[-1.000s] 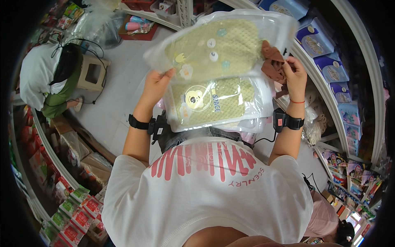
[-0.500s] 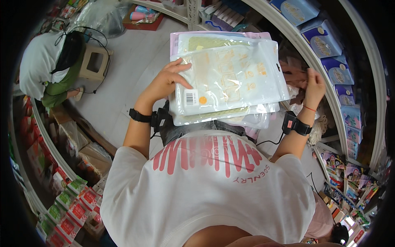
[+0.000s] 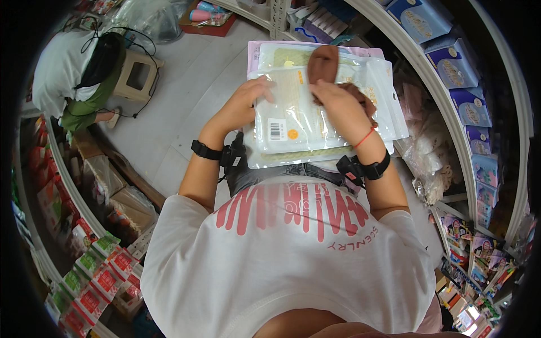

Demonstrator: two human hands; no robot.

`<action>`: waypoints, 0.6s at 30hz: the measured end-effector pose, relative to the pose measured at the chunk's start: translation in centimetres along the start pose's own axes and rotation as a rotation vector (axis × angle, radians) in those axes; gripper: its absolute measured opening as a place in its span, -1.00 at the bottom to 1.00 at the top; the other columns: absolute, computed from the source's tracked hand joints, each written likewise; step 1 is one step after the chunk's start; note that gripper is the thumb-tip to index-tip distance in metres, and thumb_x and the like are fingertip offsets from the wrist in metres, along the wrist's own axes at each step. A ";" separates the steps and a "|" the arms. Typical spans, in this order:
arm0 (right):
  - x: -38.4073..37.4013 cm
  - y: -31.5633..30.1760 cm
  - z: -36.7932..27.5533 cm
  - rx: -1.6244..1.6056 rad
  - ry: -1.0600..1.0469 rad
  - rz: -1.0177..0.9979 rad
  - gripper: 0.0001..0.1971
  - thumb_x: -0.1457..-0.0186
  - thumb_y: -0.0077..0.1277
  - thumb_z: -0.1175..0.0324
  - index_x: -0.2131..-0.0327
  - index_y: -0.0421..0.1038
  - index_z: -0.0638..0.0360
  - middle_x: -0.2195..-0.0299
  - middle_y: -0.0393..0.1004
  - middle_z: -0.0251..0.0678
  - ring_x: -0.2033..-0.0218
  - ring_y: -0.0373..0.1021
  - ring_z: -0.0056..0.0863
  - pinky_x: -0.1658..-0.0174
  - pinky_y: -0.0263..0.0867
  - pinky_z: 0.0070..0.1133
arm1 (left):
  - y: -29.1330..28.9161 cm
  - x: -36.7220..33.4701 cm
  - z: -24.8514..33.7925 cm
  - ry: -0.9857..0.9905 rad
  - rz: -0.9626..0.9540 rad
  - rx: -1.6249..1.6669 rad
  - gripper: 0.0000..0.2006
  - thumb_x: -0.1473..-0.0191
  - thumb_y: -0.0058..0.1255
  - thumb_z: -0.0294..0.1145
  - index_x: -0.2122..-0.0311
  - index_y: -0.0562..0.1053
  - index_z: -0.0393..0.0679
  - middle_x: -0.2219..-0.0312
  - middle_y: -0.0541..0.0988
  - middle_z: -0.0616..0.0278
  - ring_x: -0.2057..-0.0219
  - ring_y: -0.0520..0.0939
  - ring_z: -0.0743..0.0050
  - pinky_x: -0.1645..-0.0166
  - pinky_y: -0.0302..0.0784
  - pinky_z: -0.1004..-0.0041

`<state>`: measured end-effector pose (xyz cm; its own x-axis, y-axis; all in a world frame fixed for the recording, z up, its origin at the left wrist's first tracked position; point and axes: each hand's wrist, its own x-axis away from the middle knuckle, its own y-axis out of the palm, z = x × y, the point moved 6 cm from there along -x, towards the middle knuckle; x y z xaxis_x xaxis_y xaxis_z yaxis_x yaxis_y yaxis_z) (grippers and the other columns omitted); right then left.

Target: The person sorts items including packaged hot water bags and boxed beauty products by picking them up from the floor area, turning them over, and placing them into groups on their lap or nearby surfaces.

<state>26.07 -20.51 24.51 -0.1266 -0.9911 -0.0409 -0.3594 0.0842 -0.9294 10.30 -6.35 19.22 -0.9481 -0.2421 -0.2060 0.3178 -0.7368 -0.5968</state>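
A stack of flat, glossy plastic pouches (image 3: 338, 132) lies across my lap. The top one is whitish with orange print, a barcode label and an orange dot; yellow-green and pink ones show beneath. My left hand (image 3: 248, 104) rests at the stack's left edge, fingers stretched onto the top pouch and slightly blurred. My right hand (image 3: 337, 108) is over the middle of the stack, its fingers closed on a brown piece of thin fabric (image 3: 324, 63). One rounded part of the fabric sticks up beyond the fingers, and another bunches beside the hand over the pouch.
Curved shelves on the right hold blue and purple packs (image 3: 451, 67). Bagged pale goods (image 3: 428, 152) lie beside my right arm. A person (image 3: 67, 67) bends near a beige stool (image 3: 138, 79) at far left. Red and green packets (image 3: 107, 276) fill the lower left shelf.
My right hand has come from the right side onto the stack, bringing the brown fabric. My left hand stays at the stack's left edge. The whole view has shifted slightly.
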 end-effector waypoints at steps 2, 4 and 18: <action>0.3 2.3 -1.4 -0.067 -0.206 0.042 -0.66 -0.05 -0.21 0.55 0.09 0.41 0.20 0.01 0.40 -0.04 -0.02 0.34 -0.15 -0.07 0.25 -0.42 | 0.1 0.0 -0.2 -0.031 0.063 0.035 -0.60 0.15 0.15 -0.55 0.11 0.40 -0.07 -0.05 0.41 0.13 -0.17 0.31 0.04 -0.22 0.18 0.28; 0.3 2.6 -2.9 -0.200 -0.210 -0.038 -0.78 0.02 -0.14 0.58 0.29 0.46 0.22 0.13 0.47 -0.09 0.04 0.38 -0.18 -0.01 0.28 -0.42 | 0.1 -0.2 0.3 -0.082 0.090 0.033 -0.53 0.16 0.13 -0.55 0.05 0.35 -0.11 -0.03 0.41 0.05 -0.13 0.33 -0.02 -0.20 0.21 0.27; 10.6 -9.7 11.6 0.412 0.441 0.323 -0.77 -0.09 -0.11 0.36 0.16 0.44 0.01 0.38 0.49 -0.03 0.37 0.44 -0.07 0.30 0.34 -0.33 | 0.6 0.3 0.4 -0.046 0.058 -0.057 -0.60 0.14 0.21 -0.41 0.09 0.56 0.18 -0.14 0.32 0.01 -0.20 0.26 -0.01 -0.25 0.13 0.23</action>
<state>38.98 -33.05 28.82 -0.5645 -0.7811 -0.2670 0.1293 0.2357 -0.9632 10.26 -7.16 19.12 -0.9270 -0.3129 -0.2066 0.3708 -0.6837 -0.6285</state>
